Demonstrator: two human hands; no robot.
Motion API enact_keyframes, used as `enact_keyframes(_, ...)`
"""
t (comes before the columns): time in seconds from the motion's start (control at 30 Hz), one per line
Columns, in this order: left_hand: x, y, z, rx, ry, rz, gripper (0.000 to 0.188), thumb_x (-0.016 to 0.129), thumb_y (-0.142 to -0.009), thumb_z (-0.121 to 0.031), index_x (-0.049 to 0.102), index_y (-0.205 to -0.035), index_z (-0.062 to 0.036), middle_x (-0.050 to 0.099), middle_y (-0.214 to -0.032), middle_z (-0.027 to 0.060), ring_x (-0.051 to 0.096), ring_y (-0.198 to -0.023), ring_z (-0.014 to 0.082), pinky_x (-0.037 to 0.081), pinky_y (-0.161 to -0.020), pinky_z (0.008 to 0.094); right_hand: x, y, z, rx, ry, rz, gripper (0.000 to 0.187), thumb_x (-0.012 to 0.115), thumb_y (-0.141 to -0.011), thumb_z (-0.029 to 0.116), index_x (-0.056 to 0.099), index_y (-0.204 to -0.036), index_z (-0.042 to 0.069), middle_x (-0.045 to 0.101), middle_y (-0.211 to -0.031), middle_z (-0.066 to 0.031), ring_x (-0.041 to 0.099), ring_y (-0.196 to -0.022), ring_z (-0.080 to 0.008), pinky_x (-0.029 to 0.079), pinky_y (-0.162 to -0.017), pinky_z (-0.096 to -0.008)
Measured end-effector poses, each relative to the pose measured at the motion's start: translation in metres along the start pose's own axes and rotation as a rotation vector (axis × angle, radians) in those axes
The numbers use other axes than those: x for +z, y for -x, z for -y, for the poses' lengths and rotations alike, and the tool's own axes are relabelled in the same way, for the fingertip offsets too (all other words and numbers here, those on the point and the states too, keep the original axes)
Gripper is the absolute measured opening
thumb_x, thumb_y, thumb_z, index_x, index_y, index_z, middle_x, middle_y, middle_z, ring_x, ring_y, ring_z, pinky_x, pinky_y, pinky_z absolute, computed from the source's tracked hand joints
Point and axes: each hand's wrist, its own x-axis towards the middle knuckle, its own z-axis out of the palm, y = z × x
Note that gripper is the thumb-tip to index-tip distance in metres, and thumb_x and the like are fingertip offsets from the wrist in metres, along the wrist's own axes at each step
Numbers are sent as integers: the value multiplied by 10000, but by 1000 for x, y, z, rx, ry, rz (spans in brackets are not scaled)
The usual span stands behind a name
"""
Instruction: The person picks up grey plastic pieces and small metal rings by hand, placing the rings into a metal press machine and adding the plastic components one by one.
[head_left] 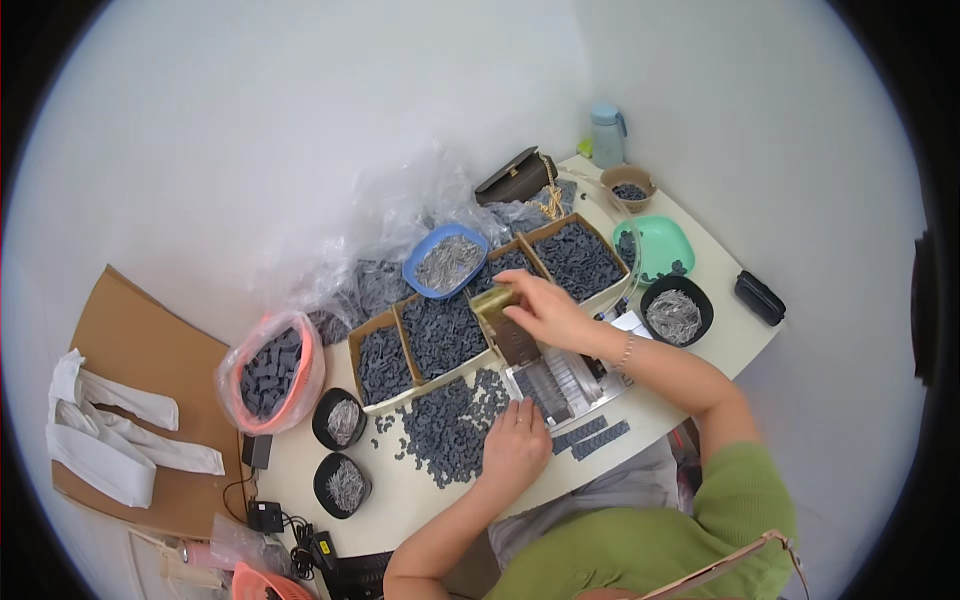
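My right hand (548, 312) grips a flat brass-coloured block with a dark lower face (511, 330), tilted over the far left end of a metal jig (592, 385). The jig has a grooved bed, and rows of dark grey pieces (541, 386) lie in its left part. At the jig's near left corner lies my left hand (517, 445), back up, fingers stretched out against the edge; what lies under the fingertips is hidden. Beside this hand spreads a loose pile of small dark grey parts (440, 430). Two dark grey strips (600, 438) lie by the jig's near side.
Divided cardboard trays (400, 345) of grey parts stand behind the pile, with a blue dish (447, 290) of metal pins on them. Black bowls (672, 340) of pins flank the work. A green dish (686, 243), pink basket (308, 385), black case (757, 298) and bottle (606, 138) stand around.
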Motion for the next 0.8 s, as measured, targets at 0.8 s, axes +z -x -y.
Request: enact_keyframes(0.8, -99, -12, 193, -700, 288, -627, 116, 519, -913, -90, 543, -881, 18, 516, -718, 136, 481, -650, 208, 417, -628, 341, -52, -37, -116, 201, 466, 490, 219, 574, -871, 262, 604, -1036, 122, 634, -1023, -128, 607, -990, -338, 483, -813, -448)
